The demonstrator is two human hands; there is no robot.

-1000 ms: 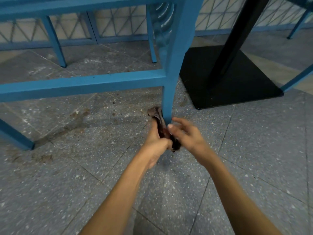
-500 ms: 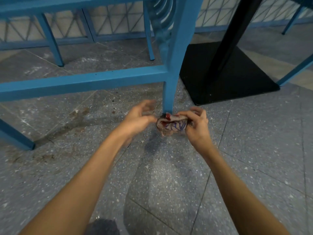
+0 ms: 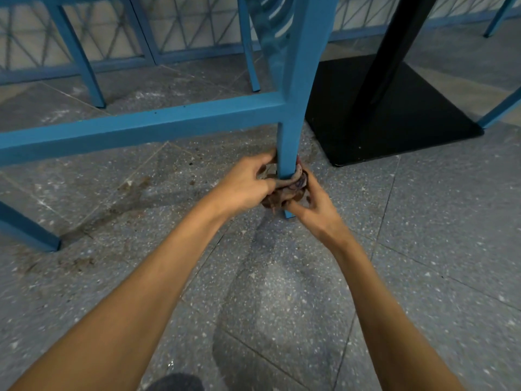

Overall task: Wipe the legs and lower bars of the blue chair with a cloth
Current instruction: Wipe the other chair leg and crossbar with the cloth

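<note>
The blue chair point(image 3: 307, 52) stands on the grey floor point(image 3: 423, 249); one leg point(image 3: 290, 142) comes down in the middle of the view; a brown cloth point(image 3: 282, 197) is wrapped round that leg, low down, just above its foot. The left hand point(image 3: 244, 186) is on the left side of the leg; its fingers are curled tight and hold one end of the cloth. The right hand point(image 3: 317, 206) is on the right side, a bit nearer; its fingers and thumb are curled round the other part of the cloth. A lower bar point(image 3: 141, 128) runs left from the leg, above the hands; it is not touched. Brown dirt point(image 3: 135, 184) lies on the floor under the bar. To the right, farther away, is the black base point(image 3: 394, 128) of a table.
</note>
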